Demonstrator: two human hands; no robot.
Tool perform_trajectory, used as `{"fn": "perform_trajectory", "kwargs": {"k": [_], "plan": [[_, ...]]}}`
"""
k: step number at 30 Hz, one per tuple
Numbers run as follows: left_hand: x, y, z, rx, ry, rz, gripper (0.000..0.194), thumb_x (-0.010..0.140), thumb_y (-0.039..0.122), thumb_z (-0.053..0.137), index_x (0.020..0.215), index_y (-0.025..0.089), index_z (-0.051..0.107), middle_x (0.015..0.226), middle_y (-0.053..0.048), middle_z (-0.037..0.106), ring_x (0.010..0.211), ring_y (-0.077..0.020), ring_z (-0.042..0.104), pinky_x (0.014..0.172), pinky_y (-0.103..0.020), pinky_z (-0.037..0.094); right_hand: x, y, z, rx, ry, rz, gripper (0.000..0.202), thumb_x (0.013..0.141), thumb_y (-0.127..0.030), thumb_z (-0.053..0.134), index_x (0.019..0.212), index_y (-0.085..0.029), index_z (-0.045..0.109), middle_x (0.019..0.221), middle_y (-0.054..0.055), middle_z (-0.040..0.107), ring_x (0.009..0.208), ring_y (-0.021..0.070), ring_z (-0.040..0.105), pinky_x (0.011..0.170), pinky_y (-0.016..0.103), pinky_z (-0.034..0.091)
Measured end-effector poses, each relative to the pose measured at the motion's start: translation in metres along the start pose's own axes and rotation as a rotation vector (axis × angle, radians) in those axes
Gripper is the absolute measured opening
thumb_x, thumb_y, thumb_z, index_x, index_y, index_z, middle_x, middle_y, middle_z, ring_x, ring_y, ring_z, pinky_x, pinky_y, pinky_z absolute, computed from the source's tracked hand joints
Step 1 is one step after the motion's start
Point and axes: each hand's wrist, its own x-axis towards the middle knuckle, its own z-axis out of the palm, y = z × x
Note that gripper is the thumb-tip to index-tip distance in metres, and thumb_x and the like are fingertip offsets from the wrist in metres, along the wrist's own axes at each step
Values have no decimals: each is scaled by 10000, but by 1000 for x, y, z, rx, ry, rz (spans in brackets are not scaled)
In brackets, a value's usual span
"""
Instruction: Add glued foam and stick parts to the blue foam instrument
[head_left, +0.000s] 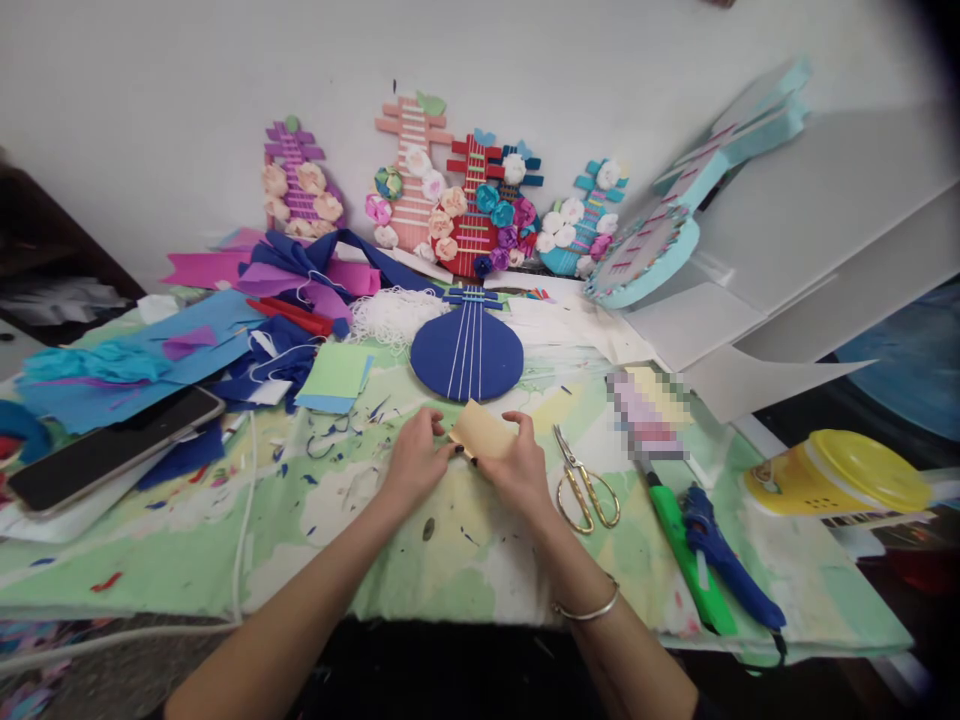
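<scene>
Small tan foam piece (484, 432) sits low over the table (225, 560), dead centre, pinched from both sides: left hand (417, 462) has its fingertips closed on the piece's left edge, right hand (519, 468) closed on its right/lower edge w/ thumb on top. Piece's long axis runs roughly left-right, tilted a bit, so it spans the gap btwn the two hands; neither is clearly nearer, both touching it, right hand covers slightly more of it. Can't tell if it's being folded or just held. Right wrist has a thin bangle (586, 608). Just right of the right hand: gold scissors (583, 482), lying flat, blades pointing away from the person, not touched. Further right, a green pen-like tool (686, 560) and a blue glue gun (724, 560) side by side, then a yellow-lidded tub (836, 480) near the table edge. Straight beyond the foam piece: a blue lute-shaped craft (466, 352) w/ white strings, near but apart. Behind it, a row of flower-decorated lute models (465, 205) against the wall. Left side: blue and purple paper scraps (150, 350), a phone (112, 445) lying flat, well apart from the left hand.
</scene>
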Motion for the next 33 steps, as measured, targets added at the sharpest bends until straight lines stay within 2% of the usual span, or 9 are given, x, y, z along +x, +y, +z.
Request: {"fn": "perform_trajectory", "kwargs": {"k": [3,5,9,11,13,18,23,28,33], "plan": [[4,7,-3,-157,-26,-78,274,635,163,667,892,172,574,722,-29,632,690,-198,587,683,-334,436,3,2,-2,62,22,59,627,556,-293,679,1118,-212,411,748,5,594,669,202,577,570,269,424],[7,11,-6,-337,-69,-138,254,614,163,680,855,167,601,675,-26,648,645,-189,606,645,-313,445,6,7,-2,128,31,82,648,526,-295,709,1100,-218,418,756,2,596,676,204,577,562,275,435],[10,17,-9,-790,-295,-285,291,631,235,700,891,136,614,677,-45,682,592,-164,634,525,-239,426,13,20,0,454,9,67,720,467,-251,764,1092,-208,410,855,28,617,736,198,594,575,268,476],[10,19,-9,-906,-372,-326,284,634,280,721,852,123,630,691,-60,695,585,-150,638,491,-207,405,16,25,0,608,22,81,756,439,-216,785,1099,-198,415,912,49,630,775,200,603,603,272,492],[11,22,-9,-926,-389,-318,240,636,293,733,768,112,644,662,-63,696,577,-135,633,478,-186,393,17,26,-1,717,18,92,733,435,-194,793,1088,-186,460,951,68,649,809,211,610,633,284,500],[14,34,-8,-976,-288,-224,164,623,237,745,648,121,633,563,-23,672,528,-98,597,543,-188,440,14,19,-4,900,-180,13,381,585,-175,702,961,-144,645,952,84,692,839,217,621,705,305,490],[19,38,-6,-1039,-299,-192,167,614,214,747,616,126,605,550,-15,664,519,-100,586,559,-203,452,12,11,-9,816,-157,-1,120,626,-164,659,734,-121,685,648,24,662,550,122,543,501,225,419],[24,36,-5,-1103,-333,-199,174,626,207,734,604,129,580,540,-12,649,516,-99,574,550,-205,435,8,3,-15,742,-166,-23,106,662,-188,639,717,-107,680,576,24,635,469,106,508,456,225,408],[23,37,-3,-1162,-330,-222,186,633,210,728,612,139,557,559,3,630,526,-95,555,550,-209,427,6,6,-6,828,-156,-8,107,694,-217,654,711,-114,676,580,24,624,488,105,501,466,227,393]]}}
